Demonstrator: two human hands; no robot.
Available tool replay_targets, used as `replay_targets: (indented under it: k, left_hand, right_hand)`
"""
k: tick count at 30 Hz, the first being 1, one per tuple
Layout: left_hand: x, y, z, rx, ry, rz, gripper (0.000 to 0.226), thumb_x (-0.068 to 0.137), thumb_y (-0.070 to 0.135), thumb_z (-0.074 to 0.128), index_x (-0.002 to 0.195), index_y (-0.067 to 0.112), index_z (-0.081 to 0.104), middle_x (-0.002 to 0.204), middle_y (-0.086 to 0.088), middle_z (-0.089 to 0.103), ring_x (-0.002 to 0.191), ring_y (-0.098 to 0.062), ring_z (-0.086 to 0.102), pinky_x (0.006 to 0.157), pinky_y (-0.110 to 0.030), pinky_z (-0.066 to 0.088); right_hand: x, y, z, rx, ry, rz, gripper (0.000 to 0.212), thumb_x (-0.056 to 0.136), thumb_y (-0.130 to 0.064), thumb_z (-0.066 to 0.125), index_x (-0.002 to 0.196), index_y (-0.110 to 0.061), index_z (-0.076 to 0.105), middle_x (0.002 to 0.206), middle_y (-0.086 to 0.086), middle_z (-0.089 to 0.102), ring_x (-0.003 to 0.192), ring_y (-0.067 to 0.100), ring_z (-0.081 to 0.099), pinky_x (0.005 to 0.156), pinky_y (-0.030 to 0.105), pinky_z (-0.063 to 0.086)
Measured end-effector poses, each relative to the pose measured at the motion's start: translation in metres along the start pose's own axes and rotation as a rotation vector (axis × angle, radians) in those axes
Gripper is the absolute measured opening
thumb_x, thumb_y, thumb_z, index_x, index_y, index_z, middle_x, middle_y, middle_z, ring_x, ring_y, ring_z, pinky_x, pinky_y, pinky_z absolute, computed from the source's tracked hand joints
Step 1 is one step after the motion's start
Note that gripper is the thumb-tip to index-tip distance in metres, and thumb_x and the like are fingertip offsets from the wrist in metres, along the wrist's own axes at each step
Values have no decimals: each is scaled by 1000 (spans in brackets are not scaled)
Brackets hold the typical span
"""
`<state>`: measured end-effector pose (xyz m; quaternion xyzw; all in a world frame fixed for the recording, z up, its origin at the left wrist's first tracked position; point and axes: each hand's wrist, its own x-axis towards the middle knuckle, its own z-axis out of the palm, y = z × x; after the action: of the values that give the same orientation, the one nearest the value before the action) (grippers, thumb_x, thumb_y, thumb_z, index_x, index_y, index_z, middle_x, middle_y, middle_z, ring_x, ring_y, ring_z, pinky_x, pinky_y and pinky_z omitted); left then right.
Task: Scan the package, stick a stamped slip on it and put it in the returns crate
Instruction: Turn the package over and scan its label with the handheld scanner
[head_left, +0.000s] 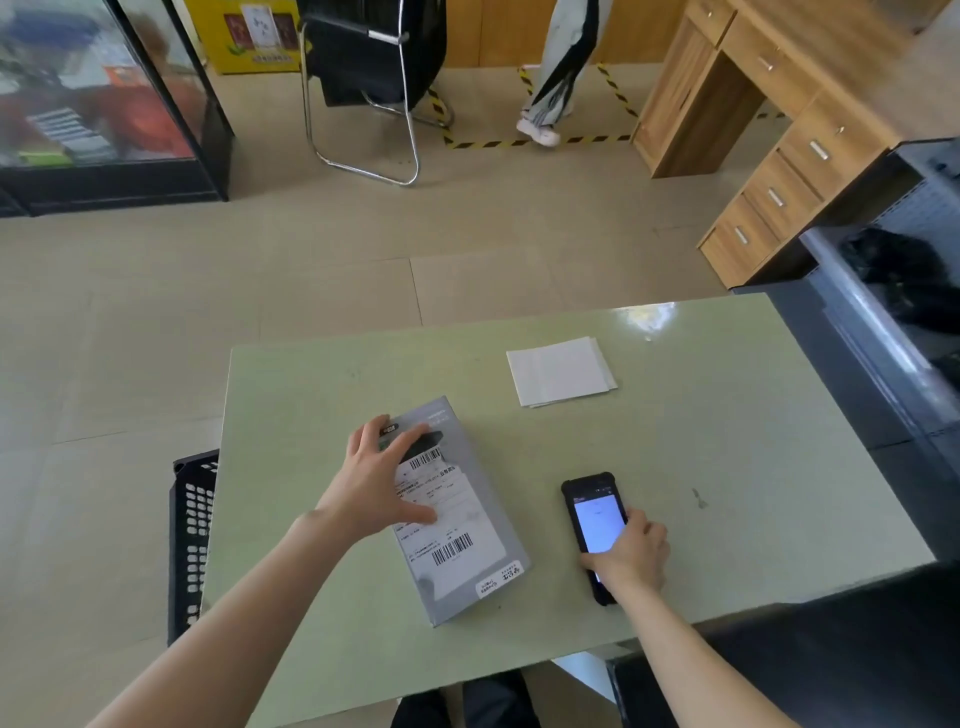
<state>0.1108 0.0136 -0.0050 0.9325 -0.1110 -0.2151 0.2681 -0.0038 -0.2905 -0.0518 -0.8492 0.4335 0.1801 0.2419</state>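
A flat grey package (470, 566) with a white barcode label lies on the pale green table (727, 467). My left hand (382, 480) rests flat on the package's upper part, fingers spread over the label. A black handheld scanner (595, 514) with a lit screen lies on the table to the right of the package. My right hand (631, 553) grips the scanner's lower end. A small stack of white slips (561, 371) sits farther back on the table. A black perforated crate (192, 540) stands on the floor at the table's left edge.
A metal-framed chair (363, 78) and a person's legs (556, 78) are on the far floor. A wooden desk with drawers (769, 156) stands at the back right. A dark grey shelf (893, 291) lines the right side. A glass cabinet (104, 104) fills the back left.
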Motion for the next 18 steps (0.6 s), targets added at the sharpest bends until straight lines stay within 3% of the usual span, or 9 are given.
replay_targets:
  k: [4,7,9,12,15,18]
  left_hand:
    - [-7,-6,4,-40,29,14,109,58,51,85,147,44,23,161,7,-3,147,-18,-2,116,-50,25]
    - [-19,-5,10,-141,126,-41,106,64,45,85,149,42,21,161,9,-8,147,-20,-1,116,-51,23]
    - [-30,-3,17,-232,194,-121,102,68,40,84,148,42,21,161,7,-8,147,-24,3,116,-50,24]
    - [-48,-3,31,-403,186,-211,96,73,34,81,147,45,20,161,-3,2,145,-28,20,112,-45,31]
    - [-62,3,44,-536,112,-221,97,72,29,82,146,46,21,149,-7,29,128,-21,42,100,-34,39]
    - [-66,8,50,-525,82,-174,100,69,23,83,145,45,21,143,-4,34,111,-10,42,91,-24,39]
  right_hand:
    - [-7,-8,-4,-49,114,-33,72,64,-41,81,121,-12,47,123,11,42,112,32,43,81,39,45]
    - [-18,-28,-2,156,225,-271,53,78,-39,70,123,-16,54,123,10,45,109,29,47,89,39,46]
    - [-30,-48,2,302,20,-412,45,87,-34,62,130,-23,53,129,6,43,110,20,49,93,31,41]
    - [-51,-73,10,300,-294,-516,45,92,-38,54,136,-34,45,134,-2,41,118,13,47,98,28,40]
    - [-68,-80,17,291,-396,-515,53,92,-37,54,142,-34,37,139,-4,43,119,14,52,90,30,52]
    - [-77,-74,21,308,-395,-481,56,93,-29,56,144,-33,34,143,-5,45,126,15,48,101,37,48]
